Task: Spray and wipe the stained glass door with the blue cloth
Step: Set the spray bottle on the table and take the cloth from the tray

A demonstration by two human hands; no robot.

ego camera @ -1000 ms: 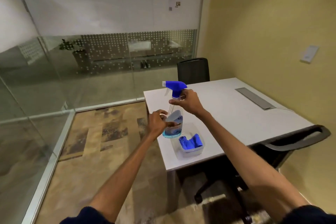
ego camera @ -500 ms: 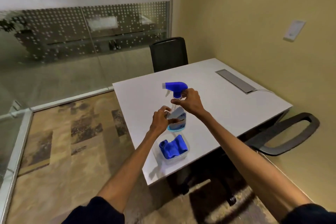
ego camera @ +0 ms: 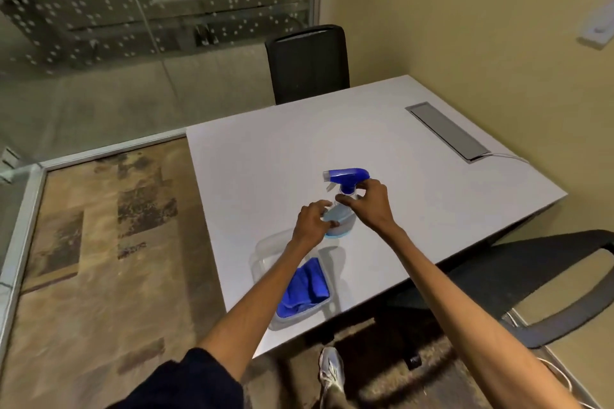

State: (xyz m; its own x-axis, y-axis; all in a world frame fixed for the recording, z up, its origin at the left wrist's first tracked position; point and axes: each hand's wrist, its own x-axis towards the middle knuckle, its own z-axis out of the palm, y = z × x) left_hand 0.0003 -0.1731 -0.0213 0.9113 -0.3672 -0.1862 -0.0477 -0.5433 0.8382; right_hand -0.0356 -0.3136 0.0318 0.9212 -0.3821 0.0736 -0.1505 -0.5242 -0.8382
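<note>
A clear spray bottle [ego camera: 342, 224] with a blue trigger head stands upright on the white table [ego camera: 415, 209]. My right hand [ego camera: 370, 206] grips its neck just under the head. My left hand [ego camera: 310, 221] holds the bottle's lower body from the left. A crumpled blue cloth [ego camera: 305, 289] lies in a clear plastic container [ego camera: 265, 254] near the table's front edge, partly hidden by my left forearm. The glass wall [ego camera: 133, 60] with a dotted frosted band stands at the back left.
A black chair [ego camera: 307, 63] stands behind the table and another chair [ego camera: 548, 295] is at the front right. A grey cable hatch [ego camera: 447, 131] is set in the tabletop near the yellow wall. Patterned carpet lies on the left. My shoe [ego camera: 330, 372] shows below the table edge.
The view has tilted down and closer to the table. The bottle came down and now stands on the tabletop, with both hands still on it.
</note>
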